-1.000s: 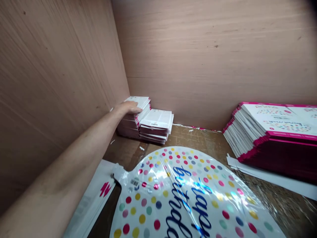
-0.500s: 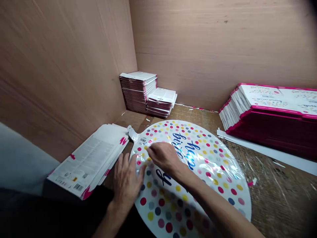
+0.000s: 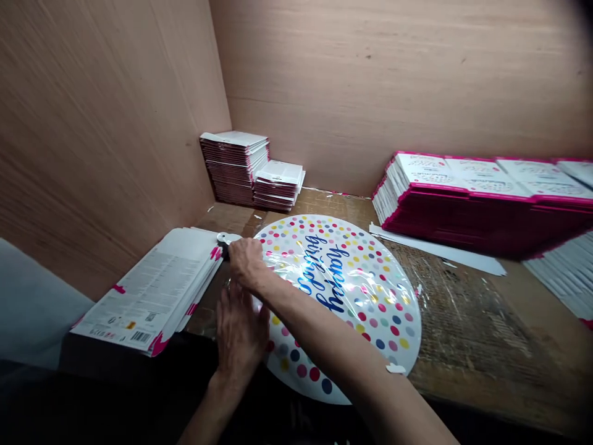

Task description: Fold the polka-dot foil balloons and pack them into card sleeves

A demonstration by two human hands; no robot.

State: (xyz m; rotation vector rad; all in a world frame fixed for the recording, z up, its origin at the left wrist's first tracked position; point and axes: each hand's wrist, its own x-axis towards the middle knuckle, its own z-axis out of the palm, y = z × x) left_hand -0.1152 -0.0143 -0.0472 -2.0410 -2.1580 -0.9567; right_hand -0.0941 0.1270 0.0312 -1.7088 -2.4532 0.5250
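A flat, round foil balloon (image 3: 365, 278) with coloured dots and blue "happy birthday" lettering lies on the bench, its pale neck tab (image 3: 228, 237) pointing left. My right hand (image 3: 246, 262) is closed in a fist over the base of the neck, and its fingertips are hidden. Just below it, my left hand (image 3: 241, 330) rests open against the balloon's left edge with its fingers stretched out. My right forearm crosses the balloon and covers part of the lettering.
A pile of flat printed packets (image 3: 152, 284) lies left of my hands. Folded packets (image 3: 234, 167) are stacked in the back corner. At right stands a long row of pink-and-white packets (image 3: 445, 210), with a white strip (image 3: 440, 247) before it. Wooden panels (image 3: 370, 80) enclose the bench.
My fist has moved left from the dotted face to the balloon's neck. My left hand stays at the left edge. The balloon looks flatter and smaller, and the view has shifted right.
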